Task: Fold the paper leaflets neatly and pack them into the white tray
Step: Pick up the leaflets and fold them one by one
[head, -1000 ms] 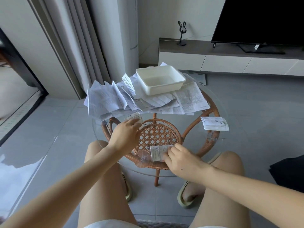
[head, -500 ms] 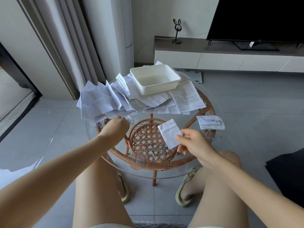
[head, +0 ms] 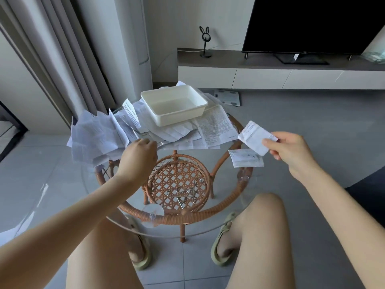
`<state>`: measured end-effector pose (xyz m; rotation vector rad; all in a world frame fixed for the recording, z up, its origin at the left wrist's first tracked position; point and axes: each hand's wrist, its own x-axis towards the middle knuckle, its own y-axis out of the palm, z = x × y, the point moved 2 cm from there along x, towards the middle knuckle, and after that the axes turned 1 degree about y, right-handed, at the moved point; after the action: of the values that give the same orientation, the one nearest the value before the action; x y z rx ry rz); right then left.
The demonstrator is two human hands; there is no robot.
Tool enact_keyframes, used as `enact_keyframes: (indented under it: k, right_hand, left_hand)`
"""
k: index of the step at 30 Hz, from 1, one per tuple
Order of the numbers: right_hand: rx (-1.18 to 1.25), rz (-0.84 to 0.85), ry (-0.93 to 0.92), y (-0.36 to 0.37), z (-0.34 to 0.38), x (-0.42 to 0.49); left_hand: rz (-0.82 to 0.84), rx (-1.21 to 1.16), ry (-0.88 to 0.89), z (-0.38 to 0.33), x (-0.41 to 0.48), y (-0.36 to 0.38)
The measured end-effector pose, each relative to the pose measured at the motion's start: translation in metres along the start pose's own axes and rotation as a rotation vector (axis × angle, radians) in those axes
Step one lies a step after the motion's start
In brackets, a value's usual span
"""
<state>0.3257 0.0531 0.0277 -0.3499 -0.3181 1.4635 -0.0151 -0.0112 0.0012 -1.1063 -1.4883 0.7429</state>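
One folded leaflet (head: 255, 137) is up in the air, well to the right of the white tray (head: 174, 107). The right hand (head: 289, 150) pinches its right edge between thumb and fingers (head: 268, 142), and the paper tilts over the right side of the glass tabletop (head: 220, 184). Just below it, a second folded leaflet (head: 245, 157) lies flat on the glass near the right rim.

The tray stands at the far side of the tabletop, on top of a loose pile of unfolded leaflets (head: 100, 138). This pile spreads out to the left and hangs past the edge of the glass, and a few creased sheets stick up from it.

The left hand (head: 138, 157) is at the near edge of the pile, knuckles up and fingers curled under. Whether they hold a sheet cannot be told.

Under the glass is a rattan frame (head: 227, 155) with a round woven shelf (head: 177, 180), where some bent metal wire pieces lie. The person's bare knees show at the bottom, with feet in pale green sandals (head: 220, 247) on a grey tiled floor.

Beyond the table a bathroom scale (head: 228, 97) lies on the floor before a low cabinet (head: 260, 78). A dark television (head: 308, 24) and a small rabbit-eared ornament (head: 205, 41) stand on the cabinet. Grey curtains (head: 68, 49) hang on the left.
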Motion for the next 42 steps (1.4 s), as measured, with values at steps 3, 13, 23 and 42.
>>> enact_keyframes:
  k: [3, 13, 23, 42]
  right_hand:
    - [-0.373, -0.076, -0.452, -0.005, 0.006, 0.018]
    - [-0.693, 0.180, -0.823, 0.024, -0.075, 0.019]
    - [-0.491, -0.136, -0.816, -0.002, -0.027, 0.027]
    - [-0.576, 0.254, 0.120, 0.026, -0.049, 0.064]
  left_hand:
    - [-0.059, -0.205, 0.002, -0.029, 0.018, -0.008]
    - [0.284, -0.777, -0.421, -0.086, 0.079, 0.025]
    - [0.366, -1.069, -0.612, -0.110, 0.109, 0.043]
    - [0.624, -0.793, -0.450, -0.144, 0.106, 0.088]
